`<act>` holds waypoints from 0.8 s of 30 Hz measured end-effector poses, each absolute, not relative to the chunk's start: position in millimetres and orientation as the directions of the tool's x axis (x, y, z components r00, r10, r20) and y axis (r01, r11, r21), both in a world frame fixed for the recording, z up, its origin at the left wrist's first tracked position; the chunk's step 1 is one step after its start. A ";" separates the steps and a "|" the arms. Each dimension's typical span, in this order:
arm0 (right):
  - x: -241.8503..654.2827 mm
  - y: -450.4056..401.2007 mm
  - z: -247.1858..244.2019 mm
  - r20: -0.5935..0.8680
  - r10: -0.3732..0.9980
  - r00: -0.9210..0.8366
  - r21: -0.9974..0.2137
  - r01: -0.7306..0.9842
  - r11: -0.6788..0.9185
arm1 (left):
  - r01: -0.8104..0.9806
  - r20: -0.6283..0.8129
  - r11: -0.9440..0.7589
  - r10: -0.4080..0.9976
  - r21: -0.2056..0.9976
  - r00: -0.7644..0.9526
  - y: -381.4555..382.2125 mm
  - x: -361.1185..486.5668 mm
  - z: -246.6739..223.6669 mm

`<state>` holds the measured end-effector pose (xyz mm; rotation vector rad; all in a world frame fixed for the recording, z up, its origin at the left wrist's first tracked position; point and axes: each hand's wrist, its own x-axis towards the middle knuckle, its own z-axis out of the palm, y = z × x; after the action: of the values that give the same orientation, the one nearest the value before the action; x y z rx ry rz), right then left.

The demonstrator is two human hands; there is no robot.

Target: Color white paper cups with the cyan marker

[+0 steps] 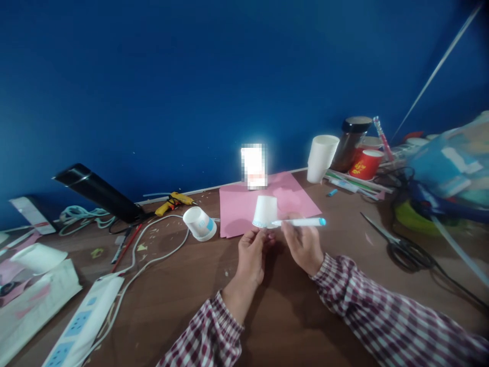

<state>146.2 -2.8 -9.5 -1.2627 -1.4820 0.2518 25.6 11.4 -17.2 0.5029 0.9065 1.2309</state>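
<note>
A small white paper cup is held upside down by its rim in my left hand, fingers pinched at its lower edge. My right hand grips a white marker with a light blue end. The marker lies nearly level, its tip at the cup's lower right side. Behind the cup, pink paper lies on the table. To the left stands another white cup with a blue patch.
A power strip, cables and a yellow glue gun are at the left. On the right lie black-handled scissors and a blue marker cap, with stacked white cups and a red cup behind. A bright, pixelated object stands on the paper.
</note>
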 end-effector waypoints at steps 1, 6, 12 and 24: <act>145.7 -2.5 -9.7 0.580 0.793 0.188 -0.734 0.542 0.409 | -0.584 -0.312 0.289 0.948 0.758 0.064 11.4 25.8 -17.2; 144.3 -2.2 -11.3 0.590 0.792 0.158 -0.723 0.540 0.431 | -0.586 -0.287 0.280 0.954 0.760 0.085 10.9 26.6 -16.2; 145.0 -1.2 -12.8 0.554 0.817 0.160 -0.760 0.498 0.418 | -0.567 -0.293 0.280 0.954 0.774 0.072 10.2 26.7 -16.0; 145.5 -1.9 -12.9 0.584 0.795 0.165 -0.734 0.525 0.431 | -0.564 -0.312 0.292 0.948 0.772 0.064 9.5 26.9 -16.9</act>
<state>145.5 -1.9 -12.9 -1.2257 -1.4974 0.2846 26.9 9.5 -16.9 0.5221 0.9179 1.2234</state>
